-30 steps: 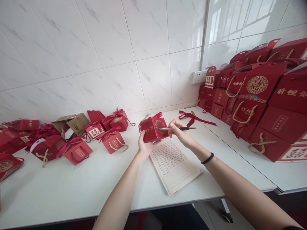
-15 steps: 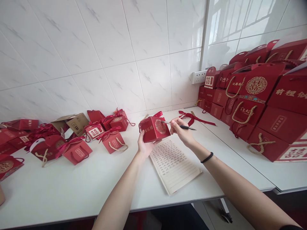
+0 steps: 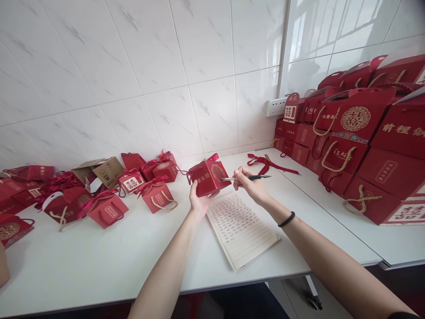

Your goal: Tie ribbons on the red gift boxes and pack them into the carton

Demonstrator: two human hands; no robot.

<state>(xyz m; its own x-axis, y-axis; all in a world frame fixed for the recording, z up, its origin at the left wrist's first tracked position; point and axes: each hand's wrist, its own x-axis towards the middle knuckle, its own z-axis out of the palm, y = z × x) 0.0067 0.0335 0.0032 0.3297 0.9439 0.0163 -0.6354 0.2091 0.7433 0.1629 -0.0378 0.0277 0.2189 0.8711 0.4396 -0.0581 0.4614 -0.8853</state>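
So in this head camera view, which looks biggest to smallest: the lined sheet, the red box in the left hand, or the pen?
1. lined sheet
2. red box
3. pen

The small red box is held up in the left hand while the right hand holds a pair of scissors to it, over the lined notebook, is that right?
Not quite. In the head view the right hand holds a pen, not scissors, with its tip at the small red box. The left hand does hold the box up, over the lined notebook.

A gold double-happiness sign 囍 stands on the large red bag (image 3: 356, 118) at three o'clock and the small box label (image 3: 132, 183) at nine o'clock.
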